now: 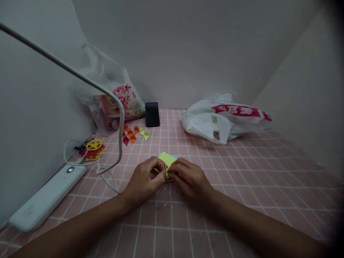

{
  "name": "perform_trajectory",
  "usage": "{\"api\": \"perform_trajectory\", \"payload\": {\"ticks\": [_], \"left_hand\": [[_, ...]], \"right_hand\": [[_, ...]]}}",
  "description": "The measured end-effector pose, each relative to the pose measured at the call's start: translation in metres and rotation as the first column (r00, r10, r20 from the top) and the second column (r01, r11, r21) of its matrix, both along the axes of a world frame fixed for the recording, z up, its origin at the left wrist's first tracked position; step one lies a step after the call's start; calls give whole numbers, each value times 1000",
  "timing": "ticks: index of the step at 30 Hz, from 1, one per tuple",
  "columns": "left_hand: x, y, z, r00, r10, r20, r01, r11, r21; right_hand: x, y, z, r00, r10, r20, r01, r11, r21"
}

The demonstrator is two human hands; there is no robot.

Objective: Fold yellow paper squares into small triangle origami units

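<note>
Both hands meet at the middle of the tiled surface, fingertips pinched together. Between them is a small folded piece of yellow paper (166,174), mostly covered by the fingers. My left hand (145,179) grips its left side with thumb and forefinger. From the right, my right hand (193,179) pinches the same piece. Just behind and below the fingers lies a pale yellow sheet of paper (167,158), with a blue paper edge (175,156) showing under it. Farther back sit several small folded paper pieces: orange (131,136), red (125,140) and yellow (146,135).
A white power bank (51,195) lies at the left, with a white cable (121,125) arching across the view. Red and yellow cutouts (92,150) lie behind it. A black phone (152,114) stands between two plastic bags (126,102) (206,123) near the back wall.
</note>
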State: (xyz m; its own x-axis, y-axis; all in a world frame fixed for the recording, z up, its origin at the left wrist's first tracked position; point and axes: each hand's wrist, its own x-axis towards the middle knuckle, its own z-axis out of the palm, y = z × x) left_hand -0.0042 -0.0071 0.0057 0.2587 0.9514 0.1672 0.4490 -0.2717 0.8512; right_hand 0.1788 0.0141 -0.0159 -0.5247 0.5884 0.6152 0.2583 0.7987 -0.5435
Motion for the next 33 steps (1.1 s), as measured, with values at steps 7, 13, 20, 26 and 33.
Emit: {"api": "perform_trajectory", "payload": {"ticks": [7, 13, 20, 26, 33], "left_hand": [[2, 1, 0, 1000, -5, -1, 5, 1000, -4], [2, 5, -1, 975, 72, 212, -15, 965, -261], [2, 5, -3, 965, 63, 255, 12, 959, -283], [1, 8, -7, 929, 66, 365, 74, 931, -357], [2, 7, -9, 894, 106, 435, 93, 906, -412]], "right_hand": [[-1, -1, 1, 1000, -20, 18, 20, 1000, 18], [-1, -2, 0, 999, -37, -31, 38, 999, 23], [-1, -2, -1, 1000, -30, -9, 30, 1000, 9], [-1, -2, 0, 999, -32, 16, 32, 999, -14], [-1, -1, -1, 999, -37, 10, 37, 999, -6]]}}
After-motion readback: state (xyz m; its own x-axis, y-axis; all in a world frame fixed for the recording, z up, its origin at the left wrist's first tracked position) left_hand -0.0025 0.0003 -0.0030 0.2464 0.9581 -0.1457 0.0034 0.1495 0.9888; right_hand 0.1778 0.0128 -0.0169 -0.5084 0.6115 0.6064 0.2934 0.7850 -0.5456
